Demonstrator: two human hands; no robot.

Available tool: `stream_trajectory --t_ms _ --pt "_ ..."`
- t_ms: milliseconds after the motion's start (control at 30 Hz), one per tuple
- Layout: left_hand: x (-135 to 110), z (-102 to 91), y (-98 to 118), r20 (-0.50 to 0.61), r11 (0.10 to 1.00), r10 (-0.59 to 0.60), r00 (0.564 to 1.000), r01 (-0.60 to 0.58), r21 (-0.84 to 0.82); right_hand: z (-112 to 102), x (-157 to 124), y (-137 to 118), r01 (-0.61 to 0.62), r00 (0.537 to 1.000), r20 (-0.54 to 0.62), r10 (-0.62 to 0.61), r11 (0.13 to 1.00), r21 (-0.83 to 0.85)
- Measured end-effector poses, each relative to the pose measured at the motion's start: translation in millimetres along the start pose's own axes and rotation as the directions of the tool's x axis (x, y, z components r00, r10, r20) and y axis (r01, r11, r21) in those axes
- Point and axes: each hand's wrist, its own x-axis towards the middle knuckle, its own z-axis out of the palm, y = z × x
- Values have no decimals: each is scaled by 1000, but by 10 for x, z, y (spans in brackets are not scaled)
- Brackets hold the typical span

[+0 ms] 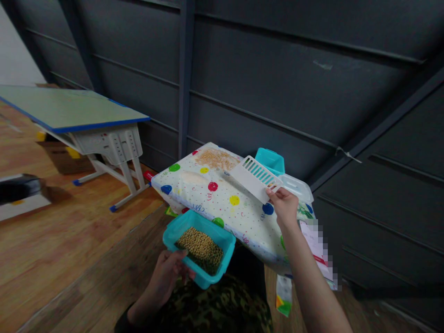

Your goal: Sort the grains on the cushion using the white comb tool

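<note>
My left hand (171, 269) grips the near rim of a turquoise plastic box (227, 243), its thumb over the edge. Inside the box lie soybeans (200, 245), with darker green ones toward the right. My right hand (284, 203) pinches the corner of a white slotted plastic panel (250, 182), held tilted above the table. A second turquoise box (270, 157) stands behind the panel, and a clear plastic lid (297, 186) lies to its right. Tan grains (215, 158) are spread on the far left of the spotted tablecloth (225, 212), near a pale patch of powder (194, 178).
Dark panelled wall (260, 83) rises right behind the table. To the left stands a desk (76, 108) with a blue edge, and a cardboard box (64, 157) is under it. A sheet of paper (314, 245) lies at the table's right end. A colourful packet (283, 296) hangs below the cloth.
</note>
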Motion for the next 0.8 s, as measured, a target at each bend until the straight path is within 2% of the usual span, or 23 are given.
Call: stream_trajectory --t_ms 33,133,300,467,600,667,800 --pt "-4 3 4 9 1000 -2 1000 2 3 56 89 28 14 1000 -11 -14 1000 -14" --pt "-2 -4 -5 -2 1000 -4 1000 4 -1 269 298 110 21 997 77 -17 999 -46" --pt "35 -57 -46 -11 1000 6 1000 -6 5 536 406 237 66 987 156 -43 987 -145" --pt "79 -124 -96 20 1000 5 1000 -5 5 563 422 252 58 980 195 -31 989 -136" --pt "95 -164 -141 33 1000 -2 999 3 -25 523 336 85 29 974 226 -13 997 -65" --pt "97 -183 -165 31 999 -6 1000 8 -42 500 229 -25 -33 954 299 37 999 -21" --pt "95 -209 -205 32 999 -7 999 9 -46 471 -15 -167 -166 853 498 157 986 -26"
